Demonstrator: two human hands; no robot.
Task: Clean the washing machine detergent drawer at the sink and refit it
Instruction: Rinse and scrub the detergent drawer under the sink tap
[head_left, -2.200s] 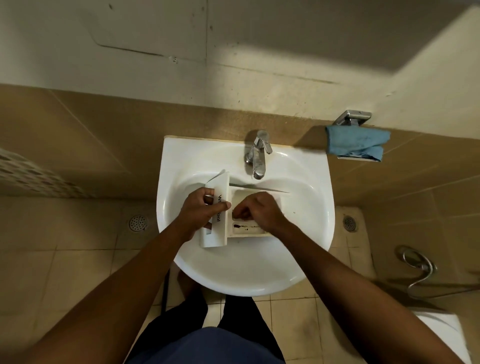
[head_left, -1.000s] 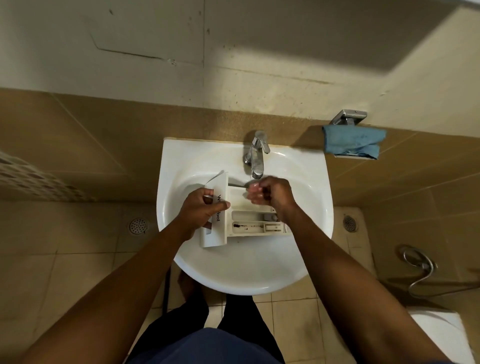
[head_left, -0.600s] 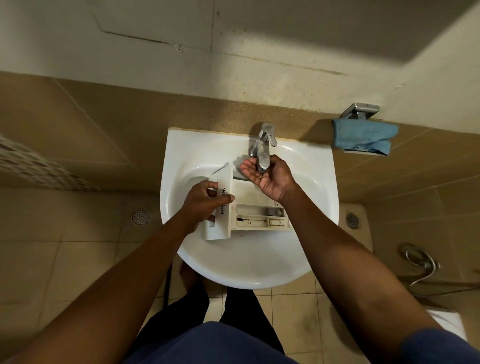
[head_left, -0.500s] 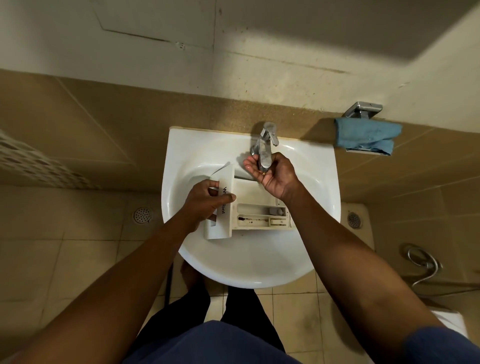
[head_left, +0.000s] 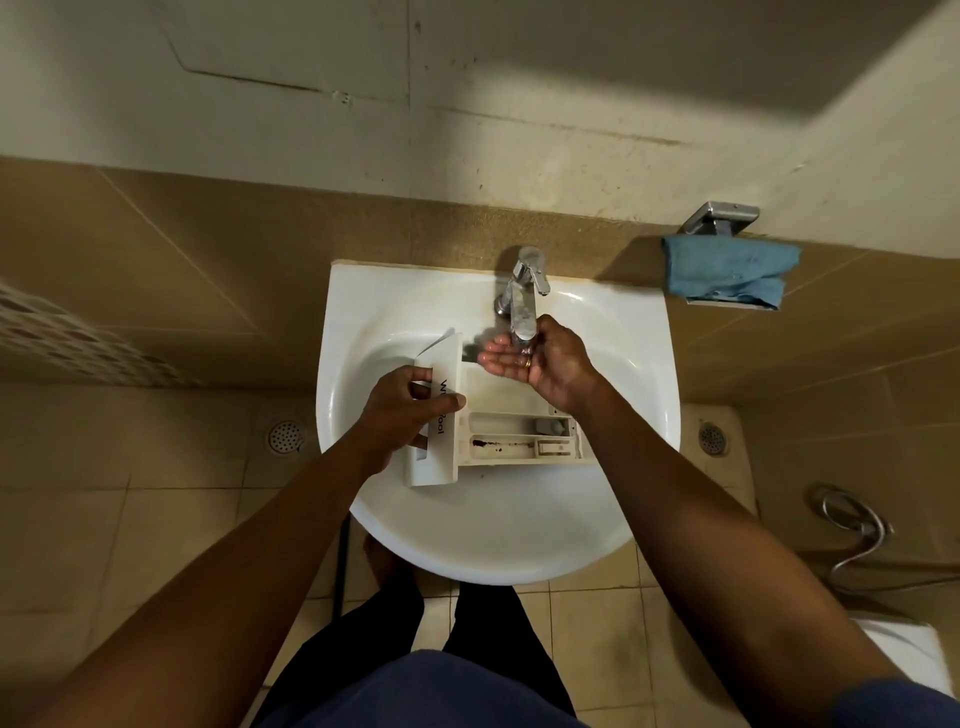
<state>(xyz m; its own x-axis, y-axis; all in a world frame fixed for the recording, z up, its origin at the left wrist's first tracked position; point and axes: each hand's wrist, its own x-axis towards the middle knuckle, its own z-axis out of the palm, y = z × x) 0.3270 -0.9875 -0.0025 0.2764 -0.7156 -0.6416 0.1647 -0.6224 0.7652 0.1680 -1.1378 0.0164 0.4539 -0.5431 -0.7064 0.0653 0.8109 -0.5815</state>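
There is just one camera, worn on the person's head. It looks almost straight down from high above the sink (head_left: 644, 415). Both arms reach in from the bottom edge. The wide lens bends the edges and takes in wall above and floor all around.

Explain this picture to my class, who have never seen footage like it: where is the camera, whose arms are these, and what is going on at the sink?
The camera sits on a person's head, looking down, so the arms are their own. No machine is involved. The left hand grips the front panel of a white detergent drawer resting in the sink. The right hand is cupped, palm up, under the tap; I cannot tell whether water is running. Dark grime shows in one compartment. A blue cloth hangs on the wall.
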